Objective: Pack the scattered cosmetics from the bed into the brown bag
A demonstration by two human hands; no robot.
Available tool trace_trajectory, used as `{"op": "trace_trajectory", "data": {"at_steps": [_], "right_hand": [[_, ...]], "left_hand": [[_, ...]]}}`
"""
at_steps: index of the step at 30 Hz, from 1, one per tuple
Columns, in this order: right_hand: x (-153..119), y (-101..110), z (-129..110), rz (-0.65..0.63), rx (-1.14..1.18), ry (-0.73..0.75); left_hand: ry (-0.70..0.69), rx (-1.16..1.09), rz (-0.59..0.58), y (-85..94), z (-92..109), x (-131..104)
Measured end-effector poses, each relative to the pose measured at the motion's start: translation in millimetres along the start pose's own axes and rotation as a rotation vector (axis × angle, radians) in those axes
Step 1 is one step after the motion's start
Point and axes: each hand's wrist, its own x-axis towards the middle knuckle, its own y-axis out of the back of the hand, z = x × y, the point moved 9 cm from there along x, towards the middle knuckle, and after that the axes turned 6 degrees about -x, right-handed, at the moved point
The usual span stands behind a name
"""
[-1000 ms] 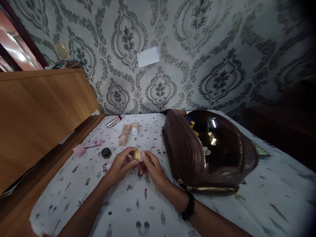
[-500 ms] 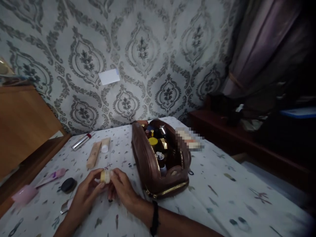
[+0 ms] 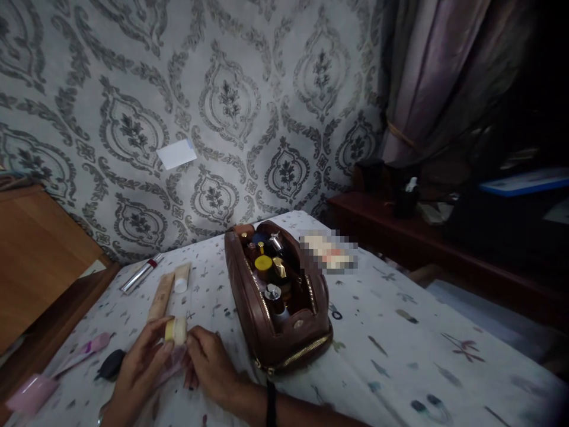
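Note:
My left hand (image 3: 141, 362) pinches a small jar (image 3: 176, 331) with a yellow part on the left and a pale whitish part on the right. Close against the pale side is my right hand (image 3: 212, 363), its fingers curled and closed; whatever they pinch is hidden. Below the jar, a pinkish translucent patch (image 3: 171, 363) shows between the hands, too blurred to name. To the right stands a brown cosmetic bag (image 3: 249, 320), unzipped, holding several bottles and a yellow-lidded container (image 3: 263, 264). Beyond my hands lie a beige tube (image 3: 161, 295) and a smaller tube with a white cap (image 3: 181, 279).
A silver tube (image 3: 140, 276) lies at the far left. Nearer are a pink-handled brush (image 3: 91, 346), a pink item (image 3: 32, 394) and a black round item (image 3: 111, 364). A blurred-out item (image 3: 329, 252) lies right of the bag. Patterned cloth (image 3: 400, 379) covers the table.
The view has shifted, so the table contents sit further left and slightly lower. My left hand still holds the jar; my right fingers have drawn slightly away from its side.

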Motion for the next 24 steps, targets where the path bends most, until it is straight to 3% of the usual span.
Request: {"op": "trace_trajectory", "data": {"at_steps": [6, 10, 20, 24], "right_hand": [[-4, 0, -2, -0.005, -0.031, 0.003], [-7, -3, 0, -0.025, -0.082, -0.017], [-13, -4, -13, -0.039, -0.336, 0.126], [-16, -8, 4, -0.019, -0.479, 0.074]], "left_hand": [[-0.044, 0.078, -0.090, -16.2, 34, 8], [-0.102, 0.131, -0.059, -26.1, 55, 15], [-0.127, 0.189, -0.055, -43.1, 85, 46], [-0.203, 0.144, -0.074, -55.9, 112, 62]]}}
